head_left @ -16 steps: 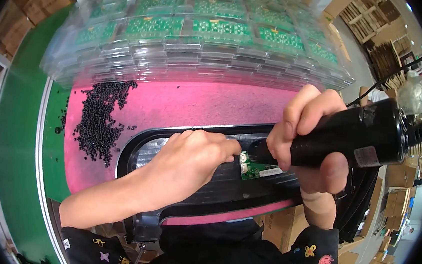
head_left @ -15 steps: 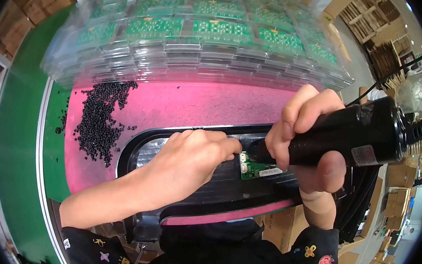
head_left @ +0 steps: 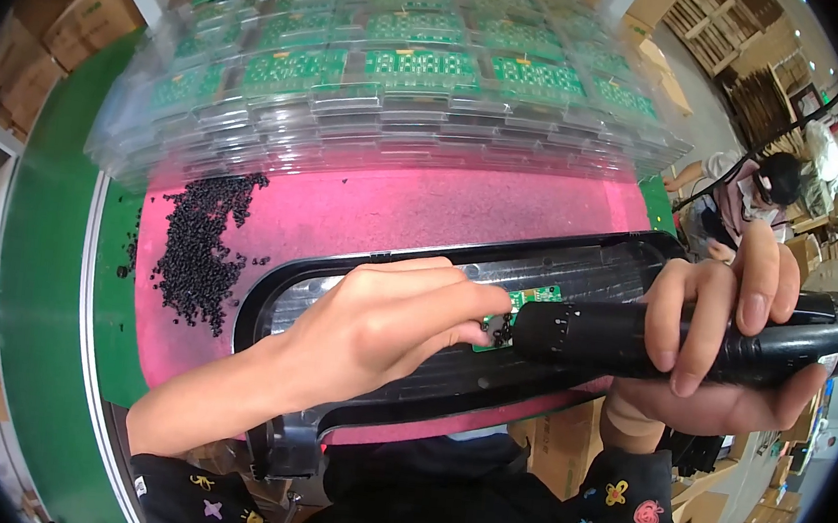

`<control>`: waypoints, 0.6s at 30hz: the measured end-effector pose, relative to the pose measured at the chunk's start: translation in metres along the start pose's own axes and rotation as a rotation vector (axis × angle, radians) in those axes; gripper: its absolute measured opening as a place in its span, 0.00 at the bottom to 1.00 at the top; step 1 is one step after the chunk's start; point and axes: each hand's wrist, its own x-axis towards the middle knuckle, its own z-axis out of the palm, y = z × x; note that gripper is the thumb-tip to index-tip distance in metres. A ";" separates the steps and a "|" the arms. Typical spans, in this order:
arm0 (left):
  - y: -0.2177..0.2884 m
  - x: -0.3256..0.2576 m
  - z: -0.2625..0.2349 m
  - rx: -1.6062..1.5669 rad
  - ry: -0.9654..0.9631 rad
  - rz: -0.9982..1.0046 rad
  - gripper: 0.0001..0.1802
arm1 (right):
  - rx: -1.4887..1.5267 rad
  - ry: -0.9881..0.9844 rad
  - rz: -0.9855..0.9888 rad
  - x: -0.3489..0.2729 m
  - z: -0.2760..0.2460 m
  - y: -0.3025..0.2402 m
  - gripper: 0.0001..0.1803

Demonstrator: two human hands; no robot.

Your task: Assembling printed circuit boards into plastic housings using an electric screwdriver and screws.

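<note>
My right hand [head_left: 722, 328] is wrapped round a black electric screwdriver [head_left: 592, 334], which lies almost level with its tip pointing left. Close to that tip, the fingers of my left hand [head_left: 399, 315] are pinched on several small black screws [head_left: 501, 328]. Beneath the fingertips and the tool is a green circuit board [head_left: 539, 295], partly covered by both. The board sits inside a long black plastic housing [head_left: 409, 380] with a raised rim. Whether the screwdriver's bit touches a screw is hidden.
A heap of small black screws [head_left: 196, 252] is spread at the left of the pink mat [head_left: 374, 208]. Stacked clear trays [head_left: 392, 120] of green boards stand along the far side. Another person [head_left: 749, 191] is at the far right, near cardboard boxes.
The screwdriver has tilted flatter, its tip now beside my left fingertips. My left hand has shifted a little right, and the black screws in it now show. Another person has come into view.
</note>
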 end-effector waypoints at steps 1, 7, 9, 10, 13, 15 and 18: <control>0.000 0.001 0.001 -0.006 -0.004 0.007 0.14 | -0.008 0.002 -0.005 -0.001 0.000 -0.003 0.22; -0.005 -0.006 0.000 -0.106 0.023 0.009 0.15 | 0.041 0.134 -0.027 -0.005 0.004 0.000 0.23; -0.004 -0.004 0.000 -0.039 0.021 0.074 0.14 | 0.042 0.099 -0.039 -0.005 0.006 -0.001 0.23; -0.003 -0.003 -0.001 -0.040 0.019 0.076 0.14 | 0.048 0.062 -0.045 -0.005 0.006 -0.001 0.23; -0.004 -0.003 -0.001 -0.119 0.021 0.062 0.14 | 0.032 -0.019 -0.044 -0.007 0.000 -0.002 0.24; -0.003 -0.003 0.000 0.011 -0.025 -0.009 0.13 | -0.053 -0.061 0.080 -0.009 -0.003 -0.002 0.27; -0.003 -0.004 -0.003 0.086 -0.021 -0.013 0.11 | -0.188 -0.146 0.229 -0.017 -0.009 0.002 0.30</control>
